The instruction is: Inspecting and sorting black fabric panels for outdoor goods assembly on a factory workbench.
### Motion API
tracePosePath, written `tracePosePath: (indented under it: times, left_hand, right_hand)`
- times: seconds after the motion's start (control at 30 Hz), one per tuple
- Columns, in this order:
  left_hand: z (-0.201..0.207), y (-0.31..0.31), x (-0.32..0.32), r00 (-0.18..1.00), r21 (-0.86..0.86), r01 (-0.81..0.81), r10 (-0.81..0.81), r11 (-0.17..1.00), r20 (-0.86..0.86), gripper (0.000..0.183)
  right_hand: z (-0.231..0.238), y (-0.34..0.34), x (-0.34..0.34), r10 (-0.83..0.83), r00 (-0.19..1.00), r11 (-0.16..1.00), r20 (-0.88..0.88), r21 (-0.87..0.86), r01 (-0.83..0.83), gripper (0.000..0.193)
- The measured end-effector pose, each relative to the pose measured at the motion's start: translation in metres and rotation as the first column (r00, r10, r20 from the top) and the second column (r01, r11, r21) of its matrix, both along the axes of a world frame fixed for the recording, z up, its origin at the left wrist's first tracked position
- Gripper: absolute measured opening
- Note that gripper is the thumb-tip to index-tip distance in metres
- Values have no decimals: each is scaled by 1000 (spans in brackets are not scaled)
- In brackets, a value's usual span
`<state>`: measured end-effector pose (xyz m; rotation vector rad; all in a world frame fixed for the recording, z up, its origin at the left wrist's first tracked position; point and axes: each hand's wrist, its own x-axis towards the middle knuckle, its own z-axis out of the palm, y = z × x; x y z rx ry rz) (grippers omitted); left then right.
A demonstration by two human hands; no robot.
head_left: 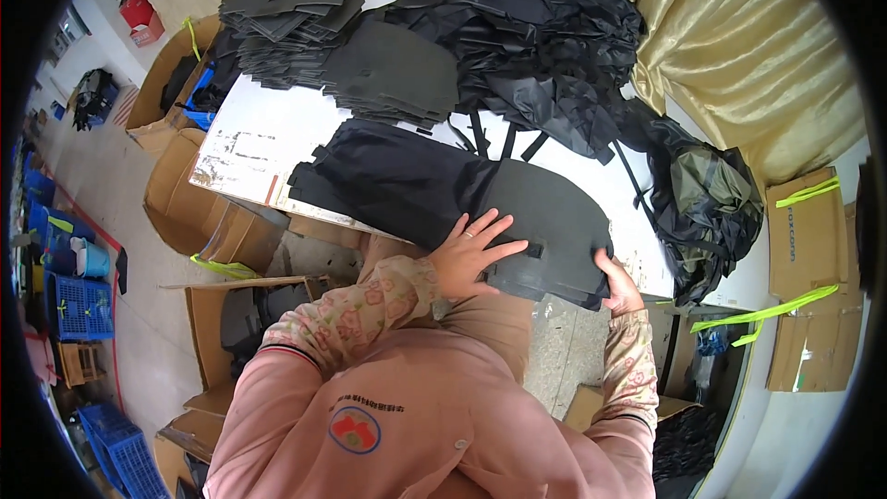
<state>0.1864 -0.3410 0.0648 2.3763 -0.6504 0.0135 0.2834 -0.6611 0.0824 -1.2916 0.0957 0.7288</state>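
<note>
In front of me, at the table's near edge, lies a dark grey foam-like panel (545,208) with a rounded end. Black fabric (397,176) wraps or covers its left part; I cannot tell how far the panel reaches under it. My left hand (473,254) lies flat across the panel and the fabric's edge, fingers spread, beside a small black patch (535,250). My right hand (619,282) grips the panel's right edge, its thumb on top and the other fingers mostly hidden.
Stacks of grey panels (291,14) stand on the white table (263,143) at the back left. A heap of black fabric (527,9) with straps lies behind. Black and olive fabric (711,185) hangs over the right edge. Cardboard boxes (199,185) flank the table.
</note>
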Motion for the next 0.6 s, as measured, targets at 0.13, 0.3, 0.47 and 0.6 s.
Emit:
tracePosePath:
  times: [0.13,0.3,0.47,0.6]
  left_hand:
    - [-3,-1,6,1000,12,-9,9,1000,-17,85]
    - [-5,5,12,999,-122,-33,35,992,16,85]
    - [-9,-2,11,997,-191,-6,20,982,73,89]
    - [-8,-15,9,994,-54,-55,59,997,88,89]
  right_hand:
    - [39,37,0,21,999,986,-43,-164,-28,53]
    - [66,46,16,126,992,975,-20,-182,-128,57]
    - [42,30,41,104,994,925,19,-370,-90,79]
    - [6,9,46,143,989,889,43,-444,-110,91]
